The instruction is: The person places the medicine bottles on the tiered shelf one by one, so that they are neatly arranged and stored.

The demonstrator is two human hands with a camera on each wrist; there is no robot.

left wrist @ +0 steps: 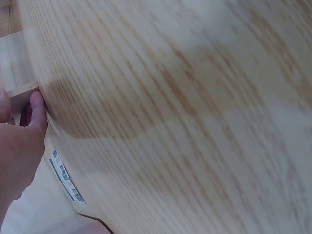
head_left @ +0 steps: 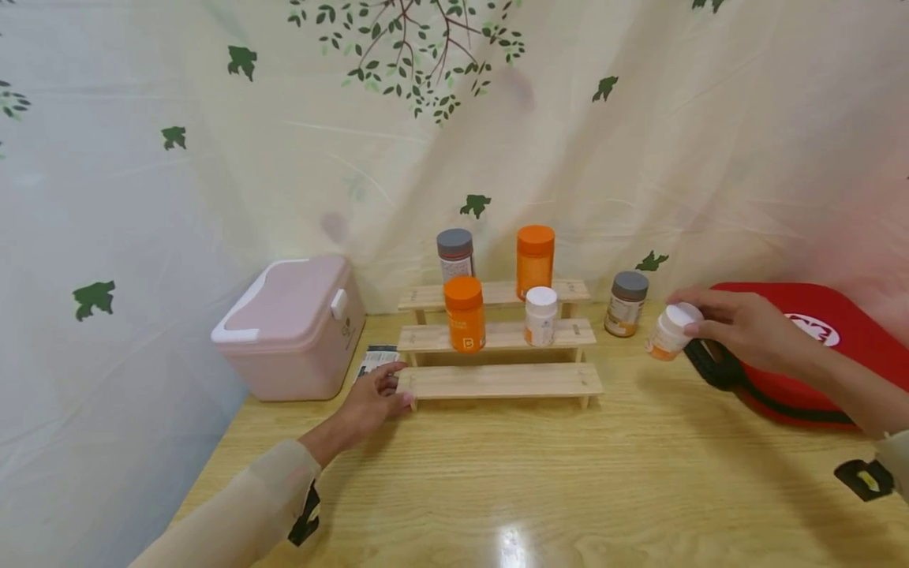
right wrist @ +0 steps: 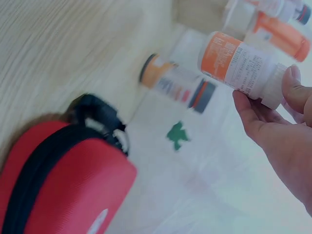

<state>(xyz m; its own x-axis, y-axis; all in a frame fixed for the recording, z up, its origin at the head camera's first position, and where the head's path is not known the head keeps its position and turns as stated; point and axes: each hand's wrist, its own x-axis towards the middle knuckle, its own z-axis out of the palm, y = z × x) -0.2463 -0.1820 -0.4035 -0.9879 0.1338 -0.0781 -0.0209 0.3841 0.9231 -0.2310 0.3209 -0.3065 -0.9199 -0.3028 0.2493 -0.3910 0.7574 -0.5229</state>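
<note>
My right hand (head_left: 746, 327) holds a white pill bottle (right wrist: 239, 66) with an orange-and-white label by its cap, tilted and above the table. My left hand (head_left: 371, 401) grips the left end of the lowest step of a three-step wooden rack (head_left: 500, 381); in the left wrist view its fingers and thumb lie around the step's end (left wrist: 24, 93). The top step bears a grey-capped bottle (head_left: 455, 254) and an orange bottle (head_left: 535, 260). On the middle step stand another orange bottle (head_left: 465, 315) and a second white bottle (head_left: 541, 317). The lowest step is bare.
Another grey-capped bottle (head_left: 626, 306) stands on the table right of the rack. A red zippered case (head_left: 781, 371) with a black handle lies at the right. A pink lidded box (head_left: 287, 339) is at the left, with a printed card (head_left: 378, 359) beside it. Patterned cloth hangs behind.
</note>
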